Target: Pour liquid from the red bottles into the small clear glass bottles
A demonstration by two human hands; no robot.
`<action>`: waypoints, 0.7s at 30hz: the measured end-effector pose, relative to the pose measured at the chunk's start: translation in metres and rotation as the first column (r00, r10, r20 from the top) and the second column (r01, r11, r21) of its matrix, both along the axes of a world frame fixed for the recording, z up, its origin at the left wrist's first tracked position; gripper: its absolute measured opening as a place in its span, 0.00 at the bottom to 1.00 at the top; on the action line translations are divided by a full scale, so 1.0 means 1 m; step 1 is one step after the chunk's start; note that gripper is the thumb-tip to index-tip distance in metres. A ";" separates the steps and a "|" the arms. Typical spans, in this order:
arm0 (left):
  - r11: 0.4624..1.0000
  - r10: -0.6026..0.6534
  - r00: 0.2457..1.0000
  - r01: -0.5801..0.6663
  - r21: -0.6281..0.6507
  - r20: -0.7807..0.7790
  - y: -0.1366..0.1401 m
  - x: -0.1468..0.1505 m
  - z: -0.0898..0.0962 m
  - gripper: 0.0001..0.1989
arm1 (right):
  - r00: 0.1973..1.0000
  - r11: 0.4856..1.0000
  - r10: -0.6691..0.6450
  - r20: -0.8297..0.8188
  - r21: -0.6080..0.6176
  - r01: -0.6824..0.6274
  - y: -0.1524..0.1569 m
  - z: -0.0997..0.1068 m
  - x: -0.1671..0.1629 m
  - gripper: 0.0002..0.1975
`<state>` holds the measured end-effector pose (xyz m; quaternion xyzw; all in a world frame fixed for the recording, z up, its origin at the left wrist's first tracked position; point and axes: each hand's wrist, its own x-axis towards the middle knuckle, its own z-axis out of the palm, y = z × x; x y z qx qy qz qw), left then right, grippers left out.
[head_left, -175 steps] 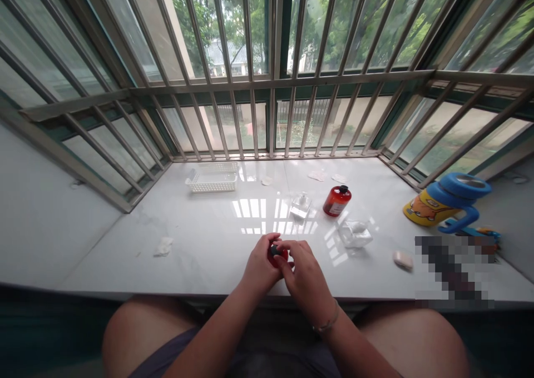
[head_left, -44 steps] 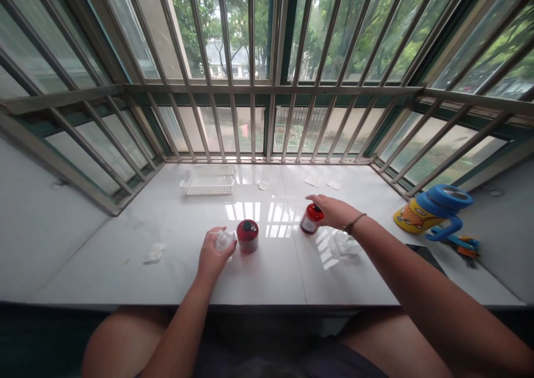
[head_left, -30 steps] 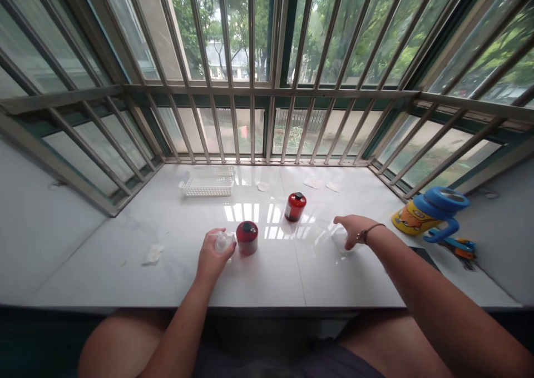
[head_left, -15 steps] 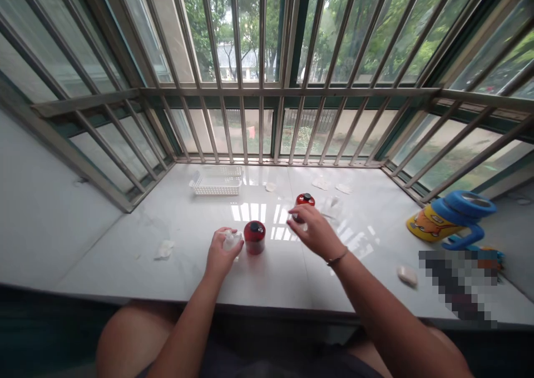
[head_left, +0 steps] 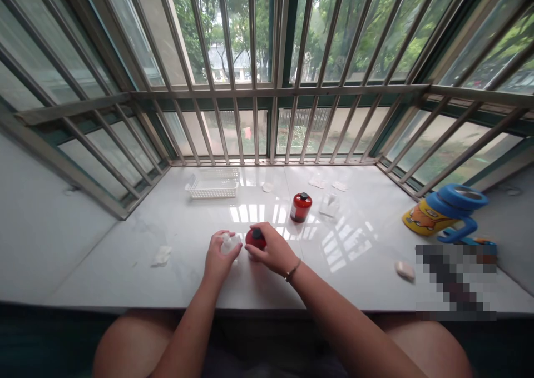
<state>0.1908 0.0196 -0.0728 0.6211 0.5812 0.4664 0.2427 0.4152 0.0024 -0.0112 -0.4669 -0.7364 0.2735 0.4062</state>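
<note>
My left hand [head_left: 217, 261] is closed around a small clear bottle [head_left: 230, 242], fingers behind it and thumb in front. Just to the right, my right hand [head_left: 275, 251] wraps its fingers and thumb round a red bottle [head_left: 252, 238] with a black cap; the hand hides its right side. The two bottles stand close together near the front of the white tabletop [head_left: 125, 267]. Farther back to the right is a second red bottle [head_left: 300, 208], upright with a black cap and a pale label. Beside it sits a clear, square-looking container [head_left: 329, 205].
A white perforated basket [head_left: 212, 193] is at the back left. Crumpled white scraps [head_left: 162, 255] lie left and at the back. On the right are a pale stone-like lump [head_left: 404, 270] and a yellow tumbler [head_left: 429, 217] with blue lid and handle. Metal window bars [head_left: 273, 128] enclose the far edge.
My right hand has moved left and toward me, from the farther red bottle to the nearer one, and now grips it. My left hand keeps holding the clear bottle. The view has shifted slightly.
</note>
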 end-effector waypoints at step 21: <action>0.995 -0.091 0.996 0.090 -0.033 -0.025 -0.016 -0.007 -0.003 0.17 | 0.515 0.505 -0.856 -0.036 0.153 0.849 -0.093 -0.051 0.197 0.28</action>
